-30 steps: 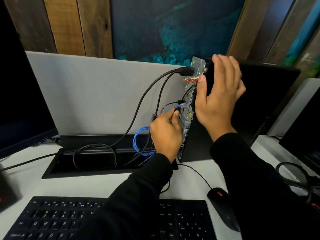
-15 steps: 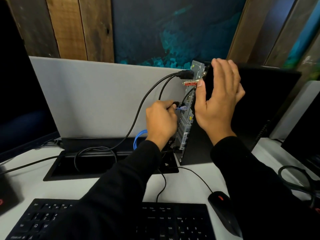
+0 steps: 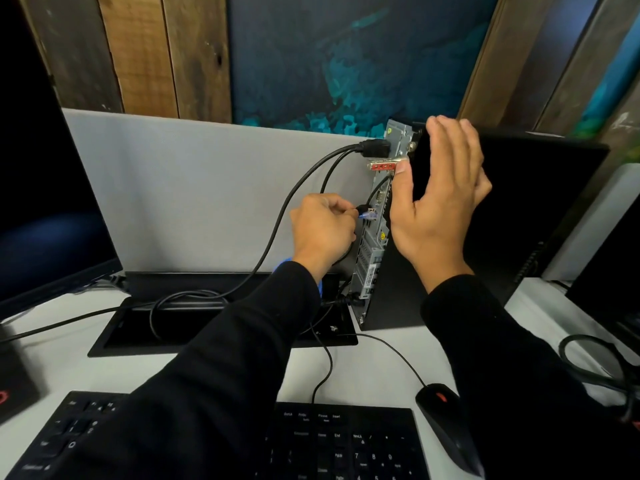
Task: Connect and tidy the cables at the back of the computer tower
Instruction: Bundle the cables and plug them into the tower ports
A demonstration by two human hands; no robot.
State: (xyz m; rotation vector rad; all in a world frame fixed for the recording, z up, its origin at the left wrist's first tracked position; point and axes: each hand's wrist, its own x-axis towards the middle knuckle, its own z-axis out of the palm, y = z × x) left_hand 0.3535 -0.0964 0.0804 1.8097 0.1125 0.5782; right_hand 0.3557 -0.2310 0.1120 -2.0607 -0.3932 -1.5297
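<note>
At the tower's rear panel [image 3: 372,251], left hand [image 3: 320,230] pinches the blue network plug [image 3: 473,213] short of its port while right hand [image 3: 440,199], fingers straight, steadies the case; misalignment risks a jammed or bent latch.

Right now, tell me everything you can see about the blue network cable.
The blue network cable ends in a clear plastic plug with a blue boot. The left hand pinches it just behind the plug, holding it level with its tip at the grey metal rear panel of the computer tower; whether it is seated is unclear. A short stretch of blue shows beside the left sleeve; the rest is hidden.
</note>
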